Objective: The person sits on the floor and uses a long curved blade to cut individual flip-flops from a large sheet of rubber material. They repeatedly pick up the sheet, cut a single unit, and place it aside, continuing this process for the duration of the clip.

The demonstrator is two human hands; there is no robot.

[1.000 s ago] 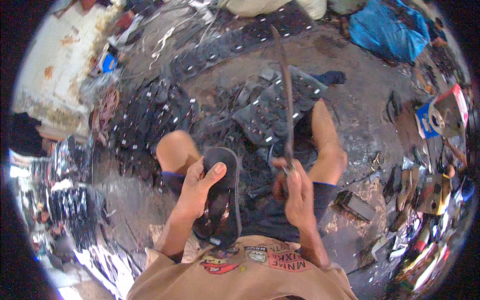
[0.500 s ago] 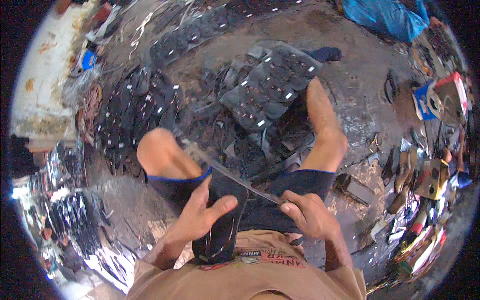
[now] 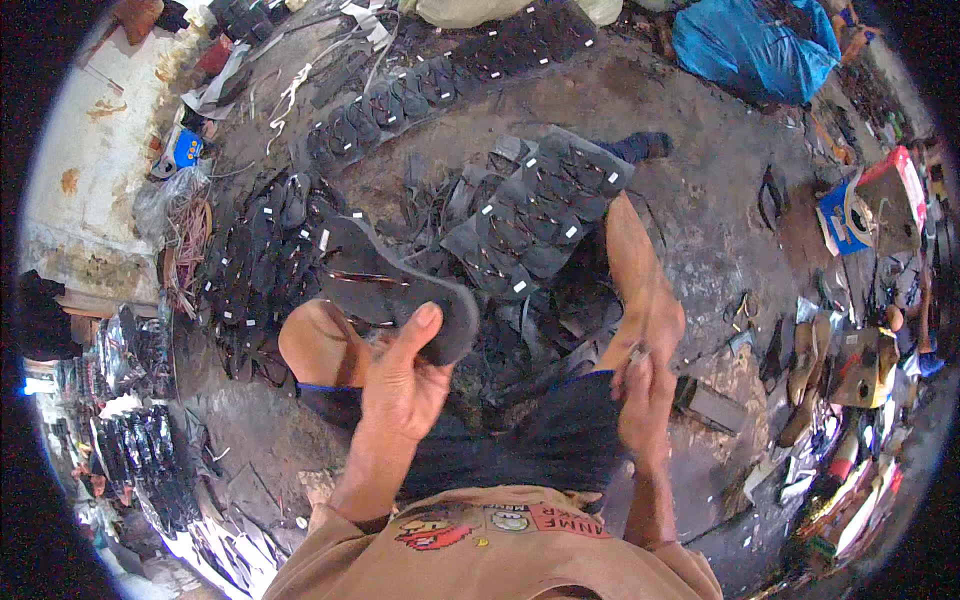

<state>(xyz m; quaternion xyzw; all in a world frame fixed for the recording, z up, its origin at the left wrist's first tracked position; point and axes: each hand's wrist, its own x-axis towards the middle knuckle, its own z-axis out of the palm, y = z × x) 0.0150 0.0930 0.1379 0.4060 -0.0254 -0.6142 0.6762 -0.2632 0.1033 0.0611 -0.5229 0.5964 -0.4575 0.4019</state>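
My left hand (image 3: pixel 405 385) grips a dark sandal sole (image 3: pixel 385 285) by its near end, thumb pressed on top. The sole is raised over the left knee; it carries copper-coloured shiny streaks and a small white tag at its far end. Over the right thigh, my right hand (image 3: pixel 643 400) is closed with its fingers curled. A small greyish bit of the knife (image 3: pixel 637 354) shows at the fingertips; most of it is hidden or seen end-on. Between the legs lies a black sheet of sole shapes (image 3: pixel 540 210) with white tags.
More black soles (image 3: pixel 265 250) are heaped left of the left knee, and a row of them (image 3: pixel 400 105) stretches across the far floor. A blue bag (image 3: pixel 760 50) sits far right. Boxes (image 3: pixel 862 365) and scraps line the right; a dark block (image 3: pixel 712 405) lies near the right thigh.
The sole has risen from my left thigh and swung forward, now gripped by my left hand. My right hand has shifted right and forward; the long blade no longer stretches across my lap.
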